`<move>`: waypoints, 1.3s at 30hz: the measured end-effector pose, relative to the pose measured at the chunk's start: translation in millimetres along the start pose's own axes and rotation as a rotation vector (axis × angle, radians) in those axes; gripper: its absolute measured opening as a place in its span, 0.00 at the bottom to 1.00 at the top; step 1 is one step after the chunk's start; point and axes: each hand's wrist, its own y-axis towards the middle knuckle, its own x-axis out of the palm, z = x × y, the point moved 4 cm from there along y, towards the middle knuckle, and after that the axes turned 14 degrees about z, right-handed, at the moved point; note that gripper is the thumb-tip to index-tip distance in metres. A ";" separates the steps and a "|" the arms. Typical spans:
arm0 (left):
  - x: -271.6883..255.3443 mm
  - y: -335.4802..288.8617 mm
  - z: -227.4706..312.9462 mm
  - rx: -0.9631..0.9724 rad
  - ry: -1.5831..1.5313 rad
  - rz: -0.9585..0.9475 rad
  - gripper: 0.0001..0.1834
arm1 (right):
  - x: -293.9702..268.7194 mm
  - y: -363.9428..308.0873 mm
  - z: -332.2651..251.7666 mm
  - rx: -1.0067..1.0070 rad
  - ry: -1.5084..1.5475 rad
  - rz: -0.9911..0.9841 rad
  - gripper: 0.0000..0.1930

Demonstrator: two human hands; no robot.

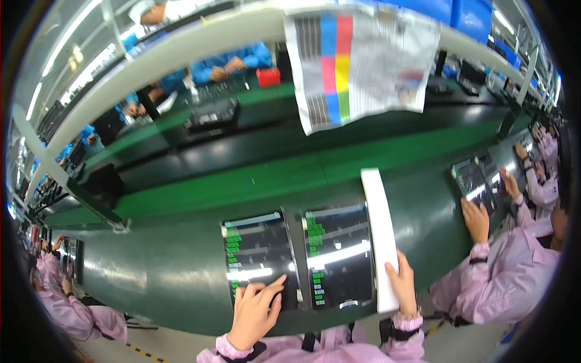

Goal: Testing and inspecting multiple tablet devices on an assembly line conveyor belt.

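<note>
Two dark tablet-like panels lie side by side on the green bench in front of me, both with lit screens showing green blocks. My left hand (254,311) rests on the lower edge of the left panel (257,254), fingers spread and touching its screen. My right hand (402,281) lies on the near end of a long white strip (378,224) that stands against the right edge of the right panel (338,254). It touches the strip with fingers together and does not clasp it.
A green conveyor belt (254,181) runs behind the panels. A sheet with a colour chart (357,60) hangs from the overhead rail. To my right a person in pink (502,272) touches another panel (473,184). More workers sit at left and across the line.
</note>
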 end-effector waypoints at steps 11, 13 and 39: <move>-100.2 -2.8 -63.2 -0.199 -0.037 0.353 0.16 | -19.4 -16.4 -62.1 0.491 0.570 0.205 0.15; -115.2 6.1 -70.6 -0.183 -0.022 0.401 0.17 | -15.7 -17.8 -76.0 0.529 0.629 0.202 0.15; -262.8 356.6 -106.4 0.011 0.664 0.501 0.25 | 6.0 -28.3 4.5 0.619 0.723 0.285 0.12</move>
